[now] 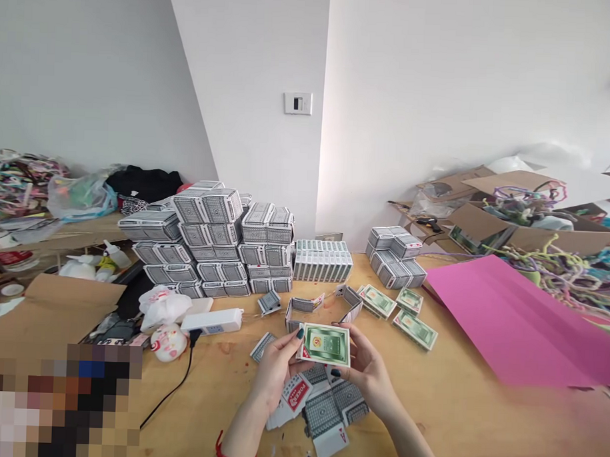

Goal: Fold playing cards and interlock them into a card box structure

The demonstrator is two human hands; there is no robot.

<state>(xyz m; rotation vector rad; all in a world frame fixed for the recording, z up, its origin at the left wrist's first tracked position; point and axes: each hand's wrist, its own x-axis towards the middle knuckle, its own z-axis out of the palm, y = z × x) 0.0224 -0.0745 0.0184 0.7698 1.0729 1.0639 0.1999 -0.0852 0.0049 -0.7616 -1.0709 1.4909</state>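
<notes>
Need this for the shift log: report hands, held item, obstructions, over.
Left-hand grip, right-hand grip: on opposite ends. Green-and-white rectangular cardboard box between them. Grey-patterned paper playing cards lie below; nothing visibly blocking.

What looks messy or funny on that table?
The loose cards below the green box look messy. They overlap at different angles, some with grey backs up and one showing a red A. They stand out because the grey card blocks behind are stacked much more neatly.
</notes>
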